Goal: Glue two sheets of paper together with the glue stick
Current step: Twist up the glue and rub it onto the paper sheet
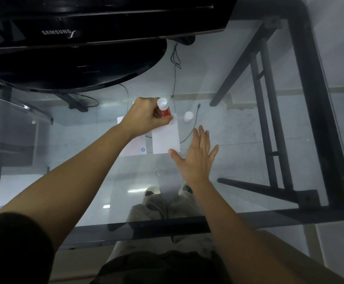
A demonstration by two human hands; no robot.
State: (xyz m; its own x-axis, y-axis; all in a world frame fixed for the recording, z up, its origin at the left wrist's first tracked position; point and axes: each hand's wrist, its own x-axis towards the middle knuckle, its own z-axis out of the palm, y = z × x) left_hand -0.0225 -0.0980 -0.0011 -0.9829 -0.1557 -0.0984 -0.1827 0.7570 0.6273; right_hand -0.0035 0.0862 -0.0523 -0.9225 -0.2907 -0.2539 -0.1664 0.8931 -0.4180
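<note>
Two white paper sheets lie side by side on the glass table (238, 165). The right sheet (165, 138) is plain; the left sheet (135, 147) carries a small blue logo and is partly hidden by my left arm. My left hand (146, 117) grips a red glue stick (164, 108) with a white base, tilted over the far edge of the right sheet. My right hand (197, 158) is flat with fingers spread, its thumb at the right sheet's near right corner. The white glue cap (188, 116) stands just right of the sheets.
A black Samsung monitor (105, 23) with a round base (75, 66) stands at the far left. A thin black cable (193, 124) runs past the cap. The table's black frame (320, 119) borders the right and near sides. My legs and shoes show through the glass.
</note>
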